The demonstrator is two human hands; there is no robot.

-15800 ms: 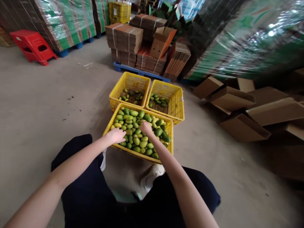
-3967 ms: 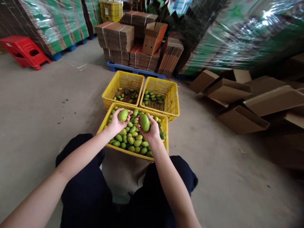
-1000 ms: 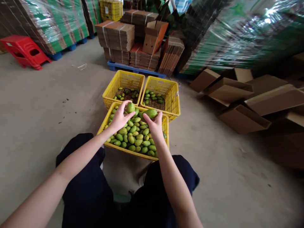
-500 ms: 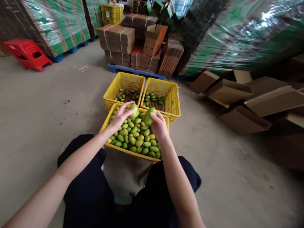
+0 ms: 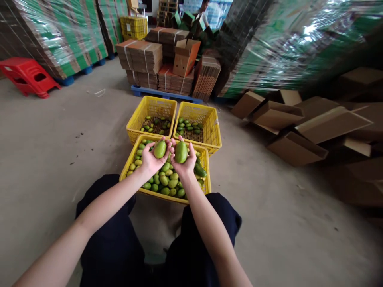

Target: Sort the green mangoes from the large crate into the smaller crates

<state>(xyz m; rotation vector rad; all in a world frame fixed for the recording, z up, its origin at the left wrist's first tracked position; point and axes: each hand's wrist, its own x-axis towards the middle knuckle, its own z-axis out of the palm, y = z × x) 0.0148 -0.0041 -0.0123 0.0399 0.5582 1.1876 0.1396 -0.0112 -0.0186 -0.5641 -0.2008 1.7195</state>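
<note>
Palm up, my left hand [image 5: 152,160] holds a green mango [image 5: 160,149]. Close beside it, my right hand [image 5: 187,164] cradles a second, slightly darker mango [image 5: 181,152], also palm up. Both hands are above the near yellow crate [image 5: 206,159], which is full of green and yellowish mangoes [image 5: 164,179]; my hands and wrists hide part of them. Behind it stand two more yellow crates, the back left crate [image 5: 130,128] and the back right crate [image 5: 216,131], each with some mangoes on its bottom.
Bundled flat cardboard [image 5: 140,54] is stacked on a blue pallet [image 5: 167,95] beyond the crates. A red stool [image 5: 30,77] stands at far left. Loose cardboard boxes [image 5: 295,147] lie at right. Wrapped pallet stacks [image 5: 68,36] rise behind. A person [image 5: 204,10] is in the background.
Both hands have turned from palm down to palm up, with the mangoes now resting in them. They have come lower and nearer together. A person has come into view at the back.
</note>
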